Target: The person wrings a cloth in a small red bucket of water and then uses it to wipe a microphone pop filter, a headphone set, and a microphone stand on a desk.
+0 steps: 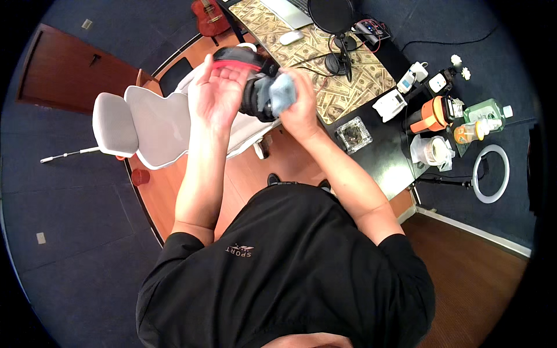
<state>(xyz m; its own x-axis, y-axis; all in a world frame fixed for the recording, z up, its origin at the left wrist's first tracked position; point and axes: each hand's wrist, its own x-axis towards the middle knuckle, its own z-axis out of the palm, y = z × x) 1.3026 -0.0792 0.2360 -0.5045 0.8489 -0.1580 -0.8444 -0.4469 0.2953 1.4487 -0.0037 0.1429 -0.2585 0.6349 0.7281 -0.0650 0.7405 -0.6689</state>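
In front of me is a pair of black headphones [250, 100] with a red lining inside the headband, somewhat blurred. My left hand [218, 97] is turned palm up, and its fingers hold the headband at the red strip, their tips partly hidden behind it. A light blue cloth [282, 93] is gripped in my right hand [300, 107] and pressed against an ear cup. The cloth and the hand cover part of that cup.
A white chair [156, 119] stands beyond my left arm. At the right is a desk with a patterned mat [362, 78], a mouse [291, 37], a microphone with a round pop filter [331, 14], a glass ashtray [354, 134], bottles and a ring light [503, 174].
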